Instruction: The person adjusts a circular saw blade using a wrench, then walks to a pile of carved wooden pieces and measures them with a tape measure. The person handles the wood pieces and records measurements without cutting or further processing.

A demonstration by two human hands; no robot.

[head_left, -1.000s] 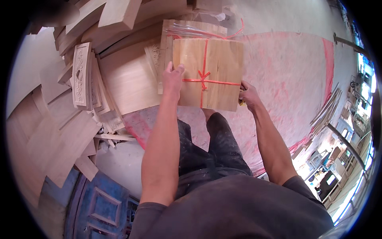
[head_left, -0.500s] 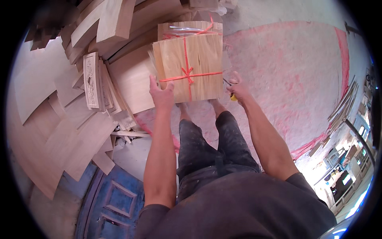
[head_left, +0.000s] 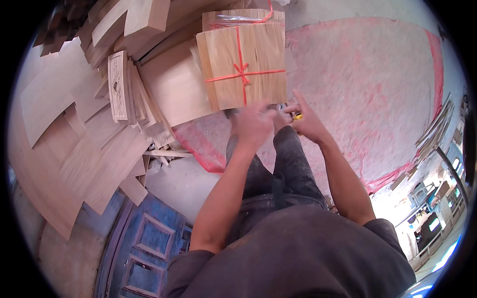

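Observation:
A stack of thin wooden boards [head_left: 268, 59], bound crosswise with red string [head_left: 243, 74] knotted in the middle, lies just beyond my hands. My left hand [head_left: 253, 124] is at the stack's near edge, blurred by motion, so its fingers do not show clearly. Close on its right, my right hand [head_left: 309, 121] grips a small tool with a yellow handle [head_left: 297, 116]. One finger sticks out from that hand. The tool's other end is partly hidden between the hands, and its exact kind is not clear.
Behind the bound stack lies another one under clear plastic [head_left: 238, 20]. Carved wooden pieces [head_left: 118, 87] stand on the left, beside wide wooden panels [head_left: 69, 164]. A blue panelled door [head_left: 144, 248] is at lower left. Pink-stained floor [head_left: 357, 94] spreads to the right.
My left hand has come off the stack's left side and moved right, toward my right hand. The right hand has dropped slightly nearer to me. The whole view has shifted a little.

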